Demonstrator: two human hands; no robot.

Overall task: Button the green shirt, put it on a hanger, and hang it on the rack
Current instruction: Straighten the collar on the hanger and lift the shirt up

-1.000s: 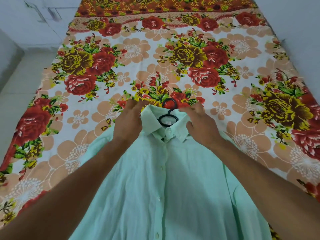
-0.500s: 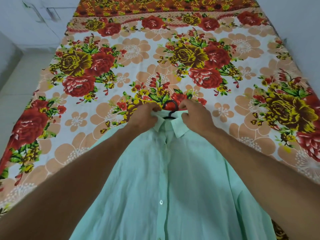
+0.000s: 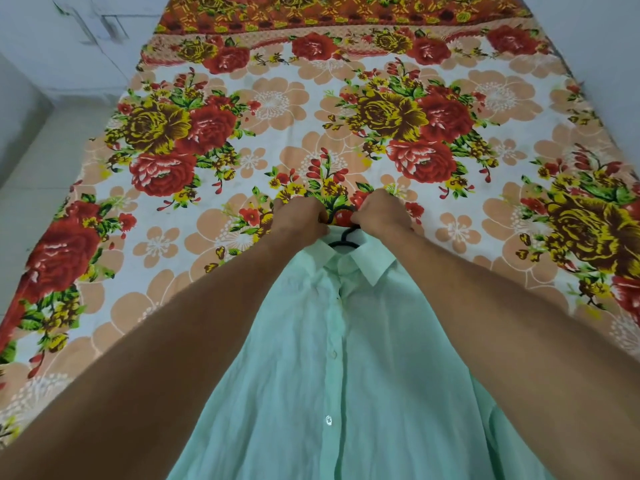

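A pale green shirt [image 3: 332, 362] lies front-up on the bed with its placket buttoned and its collar pointing away from me. A black hanger [image 3: 343, 238] sits inside it; only its hook and neck show above the collar. My left hand [image 3: 300, 218] is closed at the left of the hook, by the back of the collar. On the right, my right hand [image 3: 382, 213] is closed at the hook. Both hands cover the top of the hook, so what each one pinches is hidden.
The shirt rests on a bed covered by a floral sheet [image 3: 398, 109] in red, yellow and peach. A pale tiled floor [image 3: 38, 161] runs along the bed's left side, with white cabinet doors [image 3: 86, 26] beyond. No rack is in view.
Both hands have moved from the collar's sides up and inward to the hanger hook. The collar now lies flat and closed below them.
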